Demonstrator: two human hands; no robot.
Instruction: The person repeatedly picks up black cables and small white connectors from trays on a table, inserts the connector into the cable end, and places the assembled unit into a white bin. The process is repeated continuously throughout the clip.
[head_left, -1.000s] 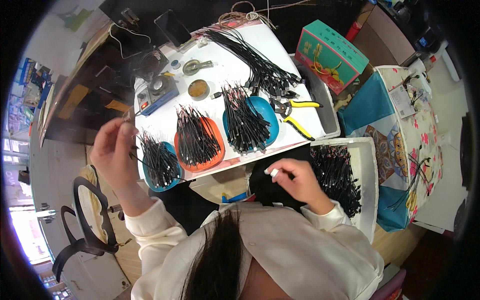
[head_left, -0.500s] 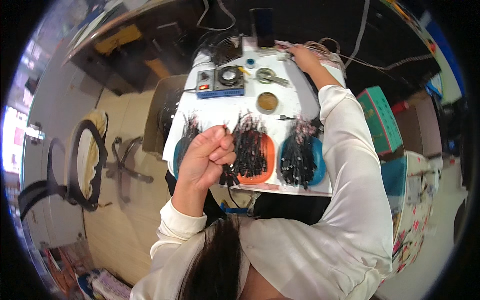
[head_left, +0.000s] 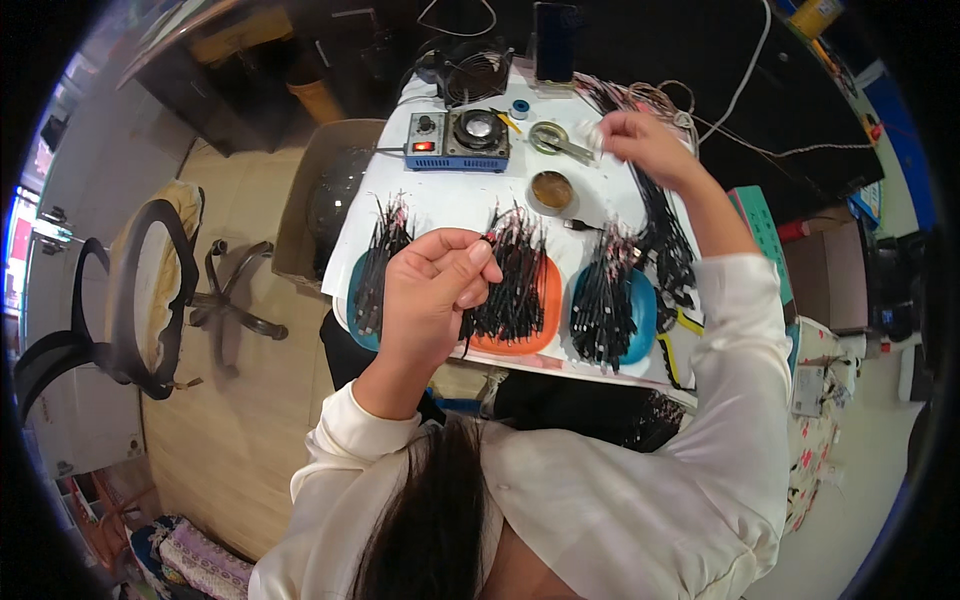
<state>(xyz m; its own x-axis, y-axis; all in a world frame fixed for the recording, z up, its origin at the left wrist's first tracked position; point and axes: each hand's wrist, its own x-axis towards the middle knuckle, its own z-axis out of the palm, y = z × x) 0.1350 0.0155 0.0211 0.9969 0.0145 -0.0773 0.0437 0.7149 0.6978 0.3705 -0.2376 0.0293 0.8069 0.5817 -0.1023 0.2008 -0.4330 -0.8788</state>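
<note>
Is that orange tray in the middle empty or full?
Full: the orange oval tray is heaped with short black wires that hide most of its surface.

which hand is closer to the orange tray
Left. The left hand is raised just beside the orange tray, overlapping its left edge, while the right hand reaches to the table's far side, well beyond it.

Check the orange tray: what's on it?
The orange tray holds a pile of black wires. The left hand covers its left part, so that part is hidden.

We saw the left hand (head_left: 432, 290) pinching what looked like a black wire above the orange tray (head_left: 548, 300); the right hand (head_left: 645, 143) reached the far wire bundle (head_left: 655, 215).
</note>
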